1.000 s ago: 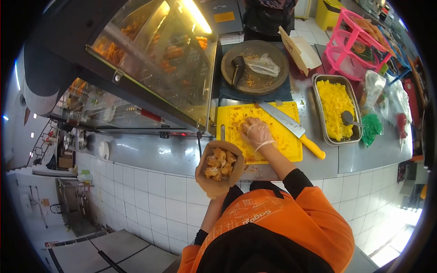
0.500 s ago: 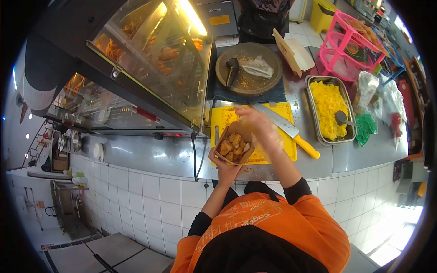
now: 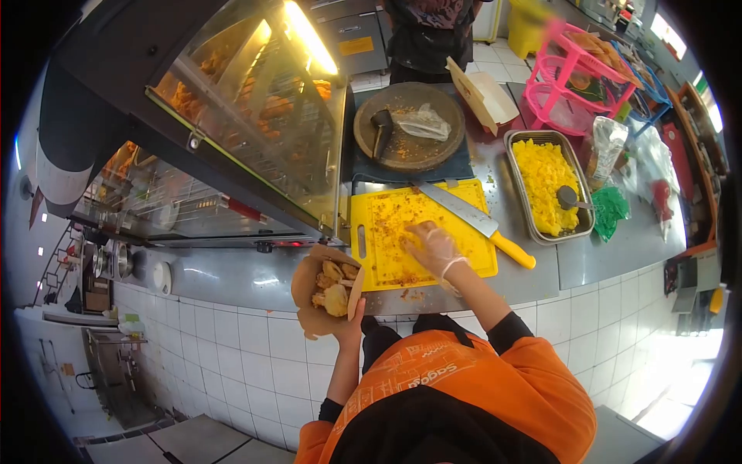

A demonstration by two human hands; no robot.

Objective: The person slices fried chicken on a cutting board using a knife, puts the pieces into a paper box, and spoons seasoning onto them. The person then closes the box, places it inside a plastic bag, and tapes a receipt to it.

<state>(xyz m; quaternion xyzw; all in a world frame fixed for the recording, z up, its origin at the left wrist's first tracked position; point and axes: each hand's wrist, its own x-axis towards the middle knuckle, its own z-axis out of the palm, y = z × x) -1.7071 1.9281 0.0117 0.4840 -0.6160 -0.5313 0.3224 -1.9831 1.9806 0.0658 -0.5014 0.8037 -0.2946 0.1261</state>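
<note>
My left hand (image 3: 352,328) grips a brown cardboard food box (image 3: 306,286), tilted off the counter's front edge. Pieces of fried chicken (image 3: 334,298) lie inside it. In a clear plastic glove, my right hand (image 3: 433,249) is low over the yellow cutting board (image 3: 375,272), fingers apart and slightly bent, pointing left. Brown crumbs are scattered over the board around the fingertips. Behind this hand, a large knife (image 3: 483,226) with a yellow handle lies across the board's right side, its handle past the edge.
A glass heated cabinet (image 3: 255,147) stands at left. Behind the board sits a round stone mortar (image 3: 410,158) with a dark pestle (image 3: 382,133) and plastic bag. At right are a metal tray (image 3: 550,237) of yellow food, an open carton (image 3: 483,100) and a pink rack (image 3: 553,97). A person (image 3: 429,39) stands opposite.
My left hand has carried the chicken box left and toward me, off the board. My right hand has come away from above the box and down to the crumb-covered board.
</note>
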